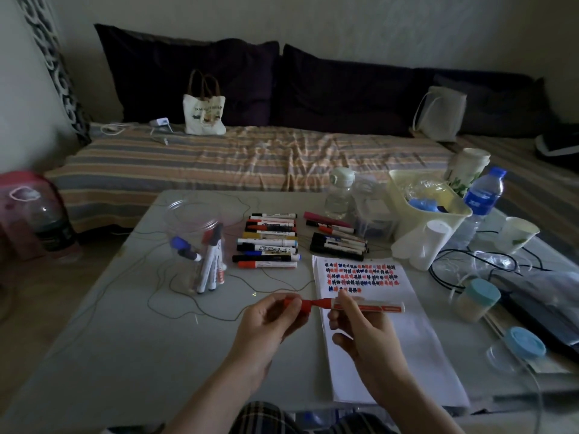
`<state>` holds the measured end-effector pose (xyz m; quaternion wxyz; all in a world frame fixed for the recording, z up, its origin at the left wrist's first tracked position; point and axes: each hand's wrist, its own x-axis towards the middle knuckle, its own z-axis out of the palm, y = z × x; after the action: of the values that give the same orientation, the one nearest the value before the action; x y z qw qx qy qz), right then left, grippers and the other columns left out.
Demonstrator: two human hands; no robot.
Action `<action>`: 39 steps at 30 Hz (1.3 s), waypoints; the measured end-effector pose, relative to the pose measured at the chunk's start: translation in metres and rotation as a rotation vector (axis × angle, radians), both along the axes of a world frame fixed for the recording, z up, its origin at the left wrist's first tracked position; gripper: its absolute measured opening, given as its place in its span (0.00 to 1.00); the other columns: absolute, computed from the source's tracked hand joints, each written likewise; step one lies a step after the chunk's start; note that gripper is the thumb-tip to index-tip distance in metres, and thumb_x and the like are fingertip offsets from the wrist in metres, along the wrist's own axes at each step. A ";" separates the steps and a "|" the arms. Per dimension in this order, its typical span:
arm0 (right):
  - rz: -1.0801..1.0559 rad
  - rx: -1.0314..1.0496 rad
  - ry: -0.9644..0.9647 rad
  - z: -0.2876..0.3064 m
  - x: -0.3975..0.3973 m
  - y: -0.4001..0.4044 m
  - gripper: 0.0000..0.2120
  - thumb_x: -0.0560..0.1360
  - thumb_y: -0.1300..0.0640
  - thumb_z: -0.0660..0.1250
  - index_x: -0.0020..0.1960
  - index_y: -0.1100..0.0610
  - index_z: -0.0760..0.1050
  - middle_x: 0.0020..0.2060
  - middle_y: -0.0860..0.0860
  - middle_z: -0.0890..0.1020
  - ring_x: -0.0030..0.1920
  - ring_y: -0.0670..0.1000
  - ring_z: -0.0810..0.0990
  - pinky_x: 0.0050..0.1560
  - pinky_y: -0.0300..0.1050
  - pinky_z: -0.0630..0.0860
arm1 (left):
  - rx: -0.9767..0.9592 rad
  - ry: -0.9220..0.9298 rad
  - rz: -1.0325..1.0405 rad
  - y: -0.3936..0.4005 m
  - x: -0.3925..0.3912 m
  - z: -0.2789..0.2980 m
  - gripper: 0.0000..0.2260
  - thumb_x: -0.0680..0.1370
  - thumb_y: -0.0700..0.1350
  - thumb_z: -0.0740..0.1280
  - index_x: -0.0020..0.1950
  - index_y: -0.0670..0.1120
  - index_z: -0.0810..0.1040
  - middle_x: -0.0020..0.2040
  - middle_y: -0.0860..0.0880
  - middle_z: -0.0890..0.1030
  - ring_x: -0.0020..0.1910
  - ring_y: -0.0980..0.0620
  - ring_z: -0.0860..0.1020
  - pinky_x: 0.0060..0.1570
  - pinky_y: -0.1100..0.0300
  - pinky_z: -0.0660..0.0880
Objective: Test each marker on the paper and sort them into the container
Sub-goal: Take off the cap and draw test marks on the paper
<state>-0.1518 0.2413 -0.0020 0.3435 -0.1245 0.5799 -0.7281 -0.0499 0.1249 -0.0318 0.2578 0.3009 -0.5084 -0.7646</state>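
Red marker [360, 306]: light, stiff, smooth plastic barrel. Right hand [363, 333] grips barrel mid-length; left hand [269, 321] pinches cap [296, 304] at 9 o'clock, seemingly half off. Best hold: barrel near nib.

Both forearms reached in from the near edge. Left hand [269, 321] pinched a red cap [294, 303]; right hand [366, 336], fingers curled, gripped the red marker [366, 306] horizontally.

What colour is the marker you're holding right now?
Red, seen in the head view: the marker has a red tip and cap.
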 end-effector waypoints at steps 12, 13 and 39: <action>-0.003 0.058 0.104 -0.012 -0.007 0.002 0.12 0.68 0.55 0.72 0.47 0.64 0.80 0.35 0.57 0.83 0.34 0.50 0.80 0.33 0.42 0.75 | 0.049 -0.052 -0.107 0.002 -0.020 0.001 0.09 0.73 0.43 0.71 0.51 0.40 0.82 0.46 0.43 0.85 0.47 0.49 0.84 0.48 0.62 0.79; -0.012 0.054 0.107 -0.013 -0.009 0.003 0.13 0.67 0.55 0.72 0.46 0.63 0.81 0.35 0.57 0.83 0.35 0.51 0.80 0.34 0.43 0.76 | 0.036 -0.052 -0.108 0.002 -0.022 0.001 0.08 0.74 0.42 0.71 0.51 0.40 0.82 0.46 0.43 0.85 0.46 0.49 0.84 0.47 0.63 0.79; 0.233 0.174 0.186 0.021 0.021 -0.023 0.06 0.75 0.60 0.69 0.50 0.61 0.80 0.42 0.57 0.84 0.41 0.52 0.81 0.41 0.43 0.78 | -0.156 0.164 0.424 -0.034 0.038 0.052 0.10 0.77 0.36 0.68 0.55 0.45 0.74 0.47 0.45 0.85 0.47 0.51 0.84 0.47 0.58 0.81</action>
<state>-0.1309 0.2186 0.0188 0.3799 -0.2273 0.6518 -0.6157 -0.0116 0.0914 0.0204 0.4755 0.3168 -0.4687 -0.6737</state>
